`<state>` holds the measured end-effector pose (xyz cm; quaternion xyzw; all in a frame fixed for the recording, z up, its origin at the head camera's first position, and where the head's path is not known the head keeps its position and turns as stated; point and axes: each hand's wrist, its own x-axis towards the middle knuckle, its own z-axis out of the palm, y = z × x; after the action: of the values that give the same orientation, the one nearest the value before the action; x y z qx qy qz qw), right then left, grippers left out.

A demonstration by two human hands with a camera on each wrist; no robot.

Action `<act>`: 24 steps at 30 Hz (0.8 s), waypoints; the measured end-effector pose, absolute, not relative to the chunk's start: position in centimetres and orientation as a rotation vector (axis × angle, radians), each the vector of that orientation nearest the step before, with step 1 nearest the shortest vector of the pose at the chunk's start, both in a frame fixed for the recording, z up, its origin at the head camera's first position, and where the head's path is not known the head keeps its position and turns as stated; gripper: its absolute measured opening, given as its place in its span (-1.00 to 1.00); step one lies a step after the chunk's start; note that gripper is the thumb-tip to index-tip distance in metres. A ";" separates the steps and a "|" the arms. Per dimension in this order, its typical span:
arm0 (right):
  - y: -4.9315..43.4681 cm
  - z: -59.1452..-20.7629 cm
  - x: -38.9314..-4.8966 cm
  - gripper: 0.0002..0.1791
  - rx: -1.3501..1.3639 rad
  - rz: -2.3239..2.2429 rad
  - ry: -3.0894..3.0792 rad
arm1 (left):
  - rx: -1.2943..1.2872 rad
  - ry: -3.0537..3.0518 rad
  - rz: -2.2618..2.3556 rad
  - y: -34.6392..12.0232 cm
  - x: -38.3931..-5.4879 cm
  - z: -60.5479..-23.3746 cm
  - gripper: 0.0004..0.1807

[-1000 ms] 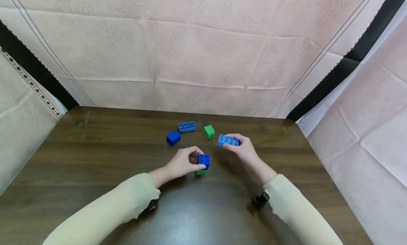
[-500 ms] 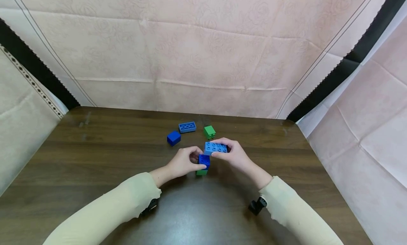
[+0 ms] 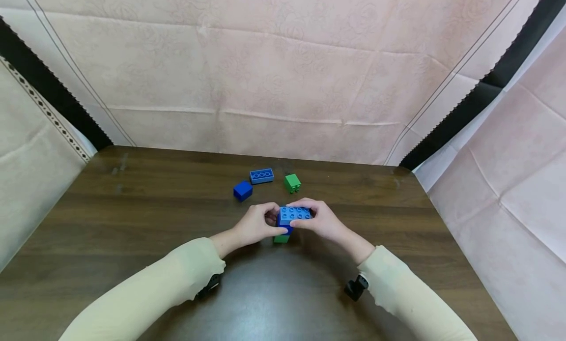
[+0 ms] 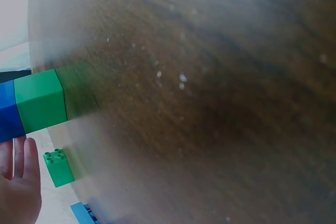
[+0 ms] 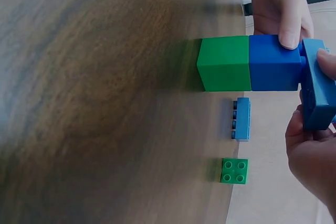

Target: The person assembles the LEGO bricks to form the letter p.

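Observation:
A green block [image 5: 224, 64] stands on the table with a dark blue block [image 5: 273, 64] stacked on it. My left hand [image 3: 255, 224] pinches the dark blue block between thumb and fingers, steadying the stack. In my right hand [image 3: 322, 223] is a light blue eight-stud brick [image 3: 294, 213], gripped by its long sides. The right wrist view shows this brick right at the studs of the dark blue block, slightly tilted, its other end overhanging to the right of the stack in the head view.
Behind the hands lie a dark blue block [image 3: 242, 190], a flat blue brick [image 3: 262, 176] and a small green brick [image 3: 292, 183] on its side. The brown wooden table [image 3: 146, 203] ends at a pale cloth backdrop [image 3: 283, 85].
My right hand has moved left and toward me, bringing the light blue brick from beside the stack onto its top. The left hand has stayed on the dark blue block.

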<state>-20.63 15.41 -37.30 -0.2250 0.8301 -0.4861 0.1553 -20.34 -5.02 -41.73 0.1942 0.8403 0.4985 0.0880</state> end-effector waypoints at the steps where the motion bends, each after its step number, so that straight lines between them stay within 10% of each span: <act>1: 15.3 -36.9 -20.4 -0.59 -0.646 -1.381 2.378 | 0.575 2.498 1.485 -5.0 -20.3 -41.7 -0.63; 24: 15.8 -39.2 -21.0 -0.58 -0.832 -1.273 2.531 | 0.623 2.492 1.486 -5.3 -20.4 -41.8 -0.67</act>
<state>-20.96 15.80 -39.18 -0.2804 0.8534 -0.4293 0.0943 -20.41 -5.25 -41.79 0.2090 0.8366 0.4989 0.0870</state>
